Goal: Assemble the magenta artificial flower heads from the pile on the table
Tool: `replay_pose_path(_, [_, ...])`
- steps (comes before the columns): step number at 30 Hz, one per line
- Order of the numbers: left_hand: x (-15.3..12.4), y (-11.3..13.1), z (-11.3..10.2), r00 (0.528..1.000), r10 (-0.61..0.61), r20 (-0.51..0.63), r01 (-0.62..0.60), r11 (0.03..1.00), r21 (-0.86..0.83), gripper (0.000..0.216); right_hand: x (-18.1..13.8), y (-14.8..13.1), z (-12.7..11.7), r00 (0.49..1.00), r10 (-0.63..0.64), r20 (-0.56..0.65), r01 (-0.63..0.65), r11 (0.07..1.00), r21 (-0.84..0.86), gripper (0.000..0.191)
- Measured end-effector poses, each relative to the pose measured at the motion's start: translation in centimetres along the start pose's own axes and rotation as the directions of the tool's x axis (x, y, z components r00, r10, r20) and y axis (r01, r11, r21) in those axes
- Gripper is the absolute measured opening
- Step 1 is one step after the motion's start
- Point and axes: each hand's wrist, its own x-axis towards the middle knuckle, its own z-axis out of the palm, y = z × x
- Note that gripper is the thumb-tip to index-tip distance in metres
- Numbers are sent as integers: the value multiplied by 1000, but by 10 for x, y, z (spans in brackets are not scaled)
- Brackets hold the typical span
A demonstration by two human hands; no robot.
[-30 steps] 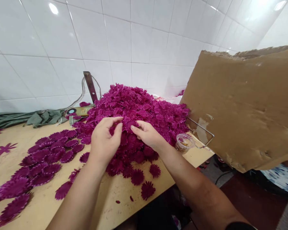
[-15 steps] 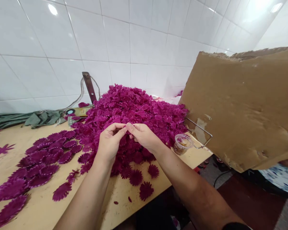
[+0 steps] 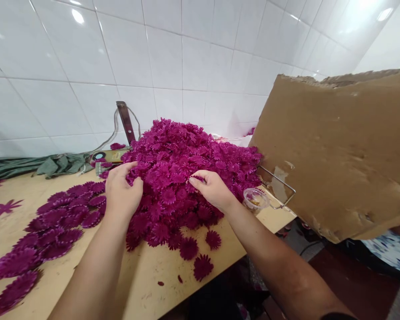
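Observation:
A large heap of magenta artificial flower pieces (image 3: 173,153) with notched petals covers the middle of the table. At its left side my left hand (image 3: 122,186) is open, thumb and fingers apart, with nothing visibly held. My right hand (image 3: 210,186) is over the front right of the heap, thumb and forefinger pinched together. What lies between these fingertips blends with the magenta behind and is too small to make out. Close to my right wrist stands a clear plastic cup (image 3: 255,200) with small brownish bits inside.
Stacked magenta flower pieces (image 3: 62,218) spread across the left of the wooden table (image 3: 146,280). A cardboard sheet (image 3: 340,151) leans at the right by a metal wire frame (image 3: 282,184). Green cloth (image 3: 62,164) lies along the tiled wall (image 3: 200,58). Another person's patterned clothing (image 3: 391,251) shows far right.
My hands were together at the fingertips over the heap and are now apart. The left has moved left and opened; the right has shifted slightly right, still pinched.

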Motion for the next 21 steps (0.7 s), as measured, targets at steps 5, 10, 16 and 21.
replay_pose_path(5, [-28,31,14,981,56,185,-49,998,-44,20,7,-3,12,999,-5,-38,-1,990,-143,41])
replay_pose_path(10, [-41,51,30,915,-94,391,193,955,-223,18,12,-4,23,994,107,28,-110,978,175,51])
replay_pose_path(16, [-35,36,35,922,-112,372,197,960,-199,4,0,-4,17,953,141,267,-243,884,399,45])
replay_pose_path(21, [-13,17,27,975,-222,-16,213,952,-218,4,-13,-15,10,984,-37,172,-5,971,237,33])
